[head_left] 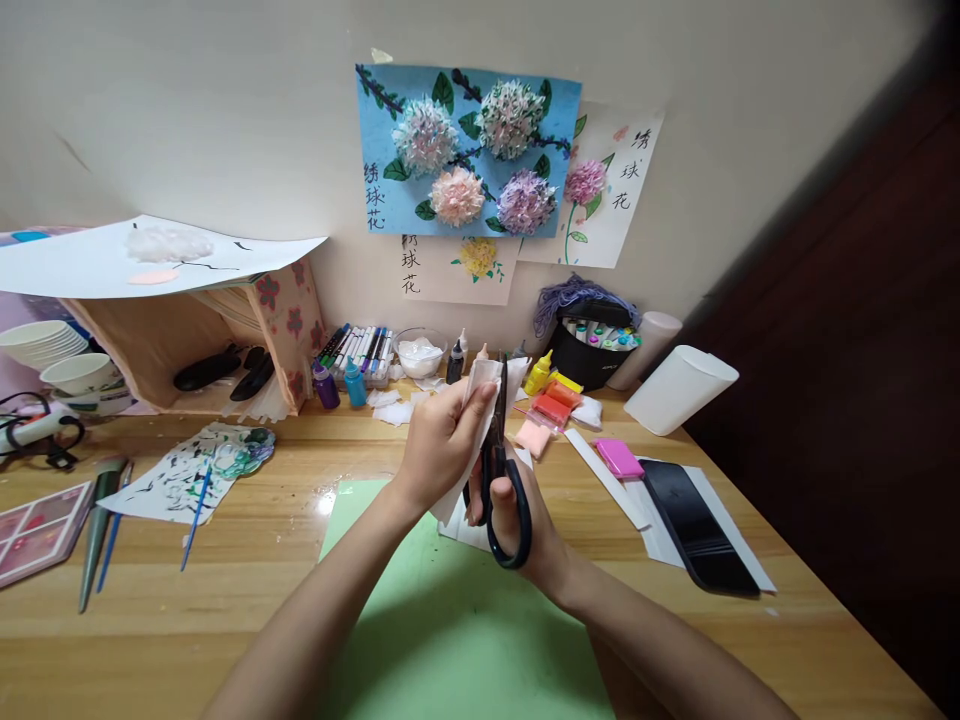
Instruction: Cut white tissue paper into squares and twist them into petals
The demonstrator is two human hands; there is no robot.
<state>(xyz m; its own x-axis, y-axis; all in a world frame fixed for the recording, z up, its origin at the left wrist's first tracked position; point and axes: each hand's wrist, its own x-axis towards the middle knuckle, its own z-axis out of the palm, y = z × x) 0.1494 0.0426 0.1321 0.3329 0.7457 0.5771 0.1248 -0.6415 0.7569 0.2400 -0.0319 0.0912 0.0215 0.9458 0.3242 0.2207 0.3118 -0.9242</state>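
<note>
My left hand point(442, 445) is closed on a folded strip of white tissue paper point(484, 374), held upright above the desk. With thumb and fingers through the black handles, my right hand point(536, 520) grips a pair of scissors point(501, 440). The blades point up along the right side of the tissue, and part of it shows behind them. From this angle I cannot tell whether the blades touch it. Beneath both hands lies a green sheet point(457, 620), with a piece of white paper point(469, 528) on it.
Paint bottles point(355, 383), markers point(360, 345), a glass bowl point(420, 352) and clay packets point(555, 400) line the back. A phone point(697, 525) and paper roll point(679, 390) are at right. Brushes point(196, 515) and a cardboard box point(289, 330) stand left. Flower pictures point(469, 150) hang on the wall.
</note>
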